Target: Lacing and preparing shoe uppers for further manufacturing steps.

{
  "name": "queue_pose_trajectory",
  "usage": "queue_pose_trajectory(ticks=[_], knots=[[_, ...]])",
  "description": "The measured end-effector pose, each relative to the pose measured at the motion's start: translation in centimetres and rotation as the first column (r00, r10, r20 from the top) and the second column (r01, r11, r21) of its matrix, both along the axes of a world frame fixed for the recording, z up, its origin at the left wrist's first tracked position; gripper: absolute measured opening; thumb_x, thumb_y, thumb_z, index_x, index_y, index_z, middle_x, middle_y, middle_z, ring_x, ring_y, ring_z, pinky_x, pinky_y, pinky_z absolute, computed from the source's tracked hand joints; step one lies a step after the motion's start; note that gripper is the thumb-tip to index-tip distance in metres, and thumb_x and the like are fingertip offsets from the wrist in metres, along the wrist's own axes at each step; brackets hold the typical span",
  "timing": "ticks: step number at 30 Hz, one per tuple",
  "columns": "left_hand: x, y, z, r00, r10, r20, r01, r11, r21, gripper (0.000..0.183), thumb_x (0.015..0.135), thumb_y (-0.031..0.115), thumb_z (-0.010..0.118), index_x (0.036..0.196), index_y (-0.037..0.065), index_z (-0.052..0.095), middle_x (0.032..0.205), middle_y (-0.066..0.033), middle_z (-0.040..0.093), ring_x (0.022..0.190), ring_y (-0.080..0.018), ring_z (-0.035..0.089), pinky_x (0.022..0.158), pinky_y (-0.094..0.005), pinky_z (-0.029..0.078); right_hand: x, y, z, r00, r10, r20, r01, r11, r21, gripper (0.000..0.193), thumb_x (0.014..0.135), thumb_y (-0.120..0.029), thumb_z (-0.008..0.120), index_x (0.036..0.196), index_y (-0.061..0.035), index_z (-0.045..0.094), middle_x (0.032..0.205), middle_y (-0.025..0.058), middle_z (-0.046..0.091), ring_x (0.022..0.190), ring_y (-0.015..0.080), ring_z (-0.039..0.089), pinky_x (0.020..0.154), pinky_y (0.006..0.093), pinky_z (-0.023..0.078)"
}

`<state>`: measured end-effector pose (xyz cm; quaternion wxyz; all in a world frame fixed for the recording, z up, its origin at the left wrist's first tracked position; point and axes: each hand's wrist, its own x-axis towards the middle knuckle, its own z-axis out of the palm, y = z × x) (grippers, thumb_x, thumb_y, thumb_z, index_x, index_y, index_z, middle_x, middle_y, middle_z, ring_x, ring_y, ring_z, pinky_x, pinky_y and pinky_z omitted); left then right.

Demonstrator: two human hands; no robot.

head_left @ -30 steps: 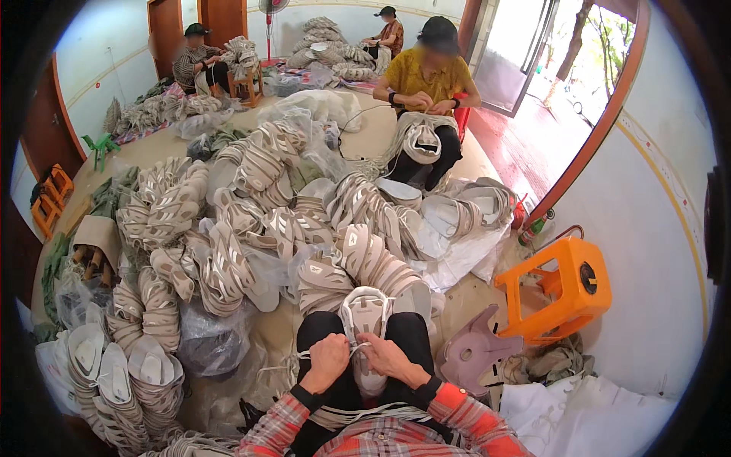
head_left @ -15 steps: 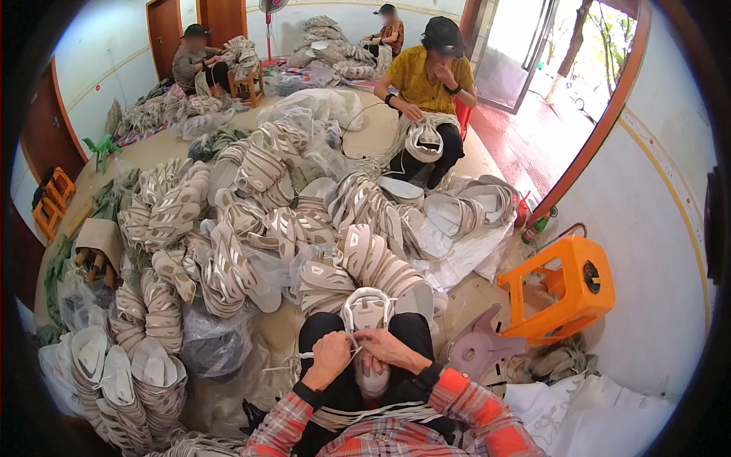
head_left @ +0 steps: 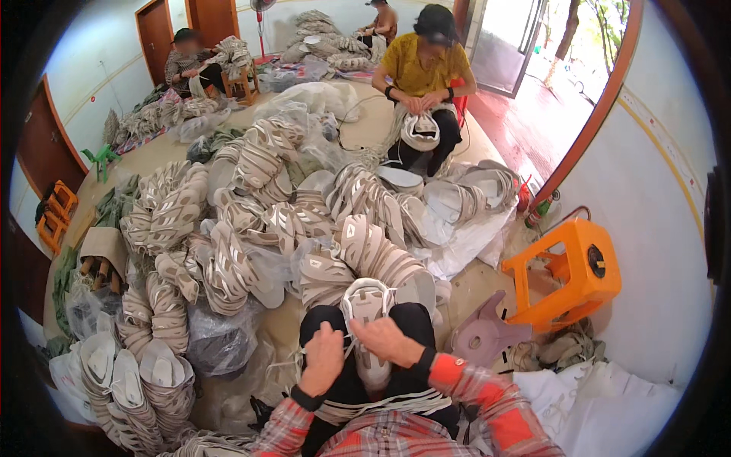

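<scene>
A beige and white shoe (head_left: 368, 300) stands between my knees, its heel opening away from me and its toe toward my lap. Beside it on the left, my left hand (head_left: 324, 361) is closed, with a pale shoelace running by its fingers. Over the front of the shoe, my right hand (head_left: 387, 341) is closed in a pinch on the lace, which hangs down at its fingertips. The fingers hide part of the lacing. More pale laces (head_left: 381, 406) lie across my lap.
Stacks of beige shoe uppers (head_left: 381, 255) cover the floor ahead and to the left. An orange stool (head_left: 563, 270) lies on its side at right, near a mauve plastic piece (head_left: 487, 327). Across the pile a person in yellow (head_left: 426, 68) handles a shoe; two others sit farther back.
My hands have drawn apart from over the shoe, left hand lower and right hand up and to the right. The person in yellow has lowered a hand to their shoe.
</scene>
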<state>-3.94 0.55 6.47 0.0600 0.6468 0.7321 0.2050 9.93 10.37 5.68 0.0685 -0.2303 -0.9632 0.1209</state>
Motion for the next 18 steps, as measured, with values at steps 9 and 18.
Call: queue_pose_trajectory(ticks=[9,18], knots=[[-5.3,-6.6,7.5,-0.619,-0.492,0.612,-0.593,0.804,0.045,0.031,0.088,0.016,0.052,0.119,0.011,0.052,0.084,-0.0018,0.055,0.084,-0.0149,0.052,0.082,-0.0362,0.041,2.6,4.2,4.1,0.463,-0.863,-0.201,-0.549,-0.101,-0.83,0.014,0.09,-0.016,0.05,0.091,-0.004,0.045,0.093,0.0128,0.058,0.075,0.0245,0.062,0.075,0.0442,0.053],[-2.7,-5.1,-0.3,-0.97,-0.166,0.178,-0.198,0.963,-0.183,0.037,0.088,0.0,0.046,0.123,-0.011,0.036,0.097,-0.0151,0.057,0.084,-0.0205,0.059,0.079,-0.0309,0.05,24.4,13.1,5.2,-0.133,-0.887,-0.442,-0.394,0.456,-0.798,0.01,0.072,0.004,0.054,0.065,-0.0026,0.052,0.068,0.0051,0.055,0.07,0.0167,0.054,0.063,0.0272,0.046]])
